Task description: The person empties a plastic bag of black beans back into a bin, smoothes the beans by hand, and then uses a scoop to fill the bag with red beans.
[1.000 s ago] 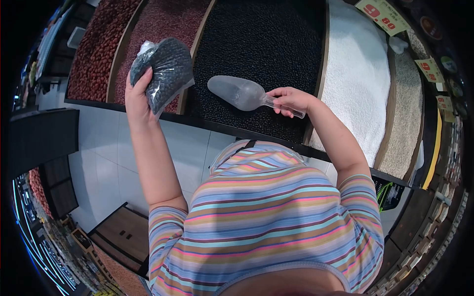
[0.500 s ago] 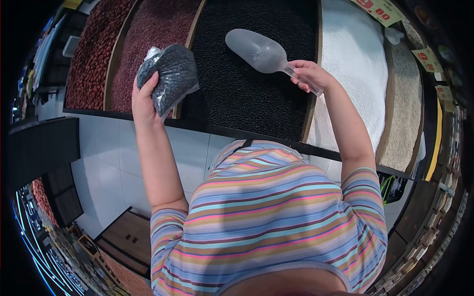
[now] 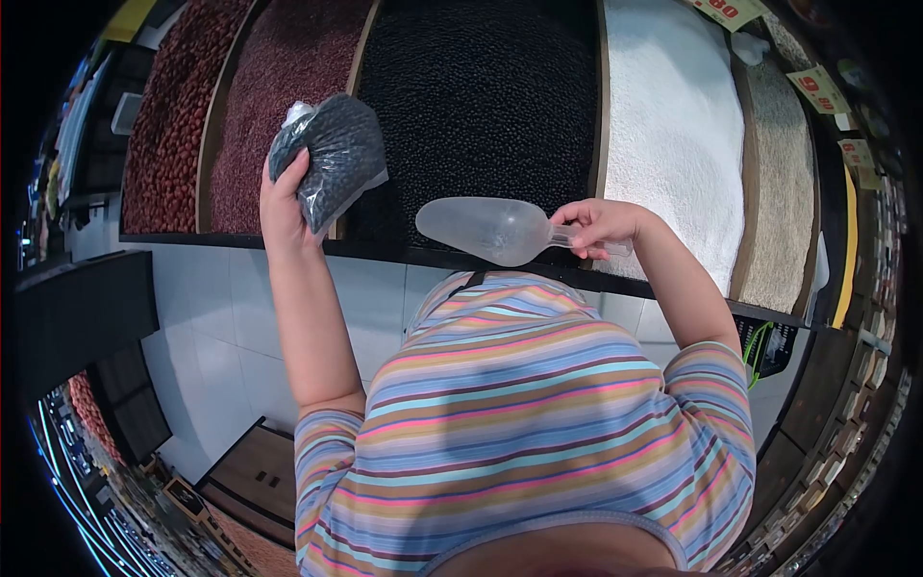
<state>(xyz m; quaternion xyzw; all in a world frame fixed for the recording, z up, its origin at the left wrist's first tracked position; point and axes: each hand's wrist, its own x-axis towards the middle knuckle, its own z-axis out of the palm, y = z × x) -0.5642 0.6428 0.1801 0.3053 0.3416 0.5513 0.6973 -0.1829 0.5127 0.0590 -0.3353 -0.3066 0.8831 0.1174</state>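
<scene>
Bagged black beans in clear shiny plastic (image 3: pixel 341 162) are at the upper left of centre in the head view, with a bunched whitish top at their left end. Three yellow price cards run down the upper right: the nearly square middle card (image 3: pixel 817 91) reads "9.80" in red, the cut-off top card (image 3: pixel 731 10) shows ".80", and the small lower card (image 3: pixel 856 159) is too blurred to read. The left hand (image 3: pixel 286 197) is closed on the bag, thumb across its front; its forearm rises almost upright from the lower left. At the right of centre, the right hand (image 3: pixel 598 229) has its fingers curled round the handle of a translucent, round-nosed plastic scoop (image 3: pixel 486 231). That forearm slants up and leftward from the elbow, and the bowl points left, overlapping the near edge of a heap of small black beans (image 3: pixel 481 106); whether they touch, I cannot tell. Left of this heap lie small maroon beans (image 3: pixel 274 115) and larger dark-red pieces (image 3: pixel 171 125); to its right are white grains (image 3: pixel 673 144) and beige grains (image 3: pixel 781 183). A multicoloured striped short-sleeved shirt (image 3: pixel 519 413) fills the lower centre.
</scene>
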